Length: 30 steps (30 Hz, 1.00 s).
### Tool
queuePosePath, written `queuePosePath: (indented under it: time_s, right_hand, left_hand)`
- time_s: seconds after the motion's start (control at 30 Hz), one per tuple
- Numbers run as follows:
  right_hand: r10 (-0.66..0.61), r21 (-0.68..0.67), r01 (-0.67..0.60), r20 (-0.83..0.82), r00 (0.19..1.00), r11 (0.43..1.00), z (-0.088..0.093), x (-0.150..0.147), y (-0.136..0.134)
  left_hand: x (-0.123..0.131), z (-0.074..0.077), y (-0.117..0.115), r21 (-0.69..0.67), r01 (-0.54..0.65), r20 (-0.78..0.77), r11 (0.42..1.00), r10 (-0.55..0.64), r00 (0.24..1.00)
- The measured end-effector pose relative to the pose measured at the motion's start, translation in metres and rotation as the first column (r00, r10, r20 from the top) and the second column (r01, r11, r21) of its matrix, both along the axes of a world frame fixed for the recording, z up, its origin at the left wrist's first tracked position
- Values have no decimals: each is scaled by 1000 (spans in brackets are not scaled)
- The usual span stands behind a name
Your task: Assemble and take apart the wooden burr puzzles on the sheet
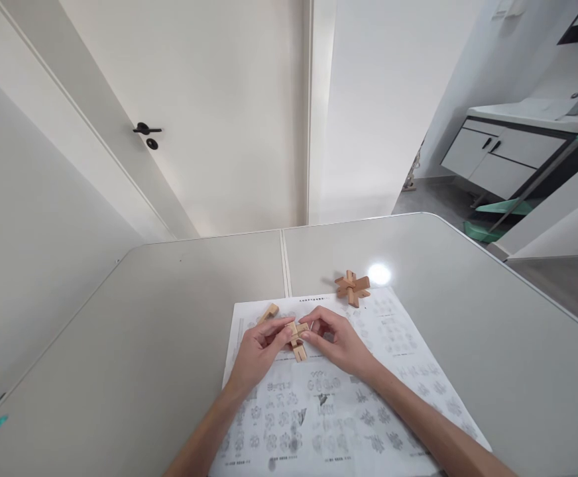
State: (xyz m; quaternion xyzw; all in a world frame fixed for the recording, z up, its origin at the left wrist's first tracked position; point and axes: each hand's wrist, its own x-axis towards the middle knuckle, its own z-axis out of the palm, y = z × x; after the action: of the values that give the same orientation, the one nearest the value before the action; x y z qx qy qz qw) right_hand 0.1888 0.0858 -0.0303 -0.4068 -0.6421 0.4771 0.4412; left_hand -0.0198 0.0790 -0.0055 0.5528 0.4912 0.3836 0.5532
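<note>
Both hands meet over a printed instruction sheet (378, 397) on a grey table. My left hand (259, 348) and my right hand (336, 341) pinch a small cluster of light wooden puzzle pieces (297, 339) between their fingertips, one bar hanging down from it. A single loose wooden bar (268, 313) lies on the sheet just beyond my left hand. A finished wooden burr puzzle (352, 287), a darker cross of interlocked bars, rests at the sheet's far edge, beyond my right hand.
The grey table (120, 344) has a seam down its middle and a bright light reflection (379, 273) beside the burr puzzle. A white door with a black handle (147, 130) stands behind it. Cabinets and a green mop (502, 207) are at the right.
</note>
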Motion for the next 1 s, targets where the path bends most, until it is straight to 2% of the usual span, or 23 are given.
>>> queuePosePath:
  time_s: [0.17, 0.33, 0.6, 0.7, 0.8, 0.9, 1.0]
  right_hand:
    - [-28, -38, 28, -12, 1000, 999, 2, -1, 0]
    - [-58, -95, 54, -43, 997, 994, 2, 0, -1]
    - [-9, -121, -3, -97, 995, 993, 2, 0, 0]
    - [-15, -128, -1, -123, 992, 992, 1, -1, 0]
    - [-29, -140, 12, -116, 993, 990, 0, -2, 0]
    - [-37, -150, 22, -100, 994, 989, -1, -2, 1]
    - [-49, -146, 37, -81, 996, 989, -4, -2, 1]
  left_hand:
    - [1, 7, -3, 18, 53, -66, 998, -52, 996]
    - [4, 11, -8, 121, 158, -156, 980, -138, 978]
    - [6, 7, -9, 223, 121, -260, 967, -60, 964]
    - [2, 5, -7, 278, 14, -228, 960, 51, 972]
    - [-3, 5, -4, 294, -145, -89, 945, 178, 980]
    - [-6, 4, 1, 242, -280, 22, 929, 283, 959]
    - [-8, 3, 6, 142, -356, 74, 923, 349, 934]
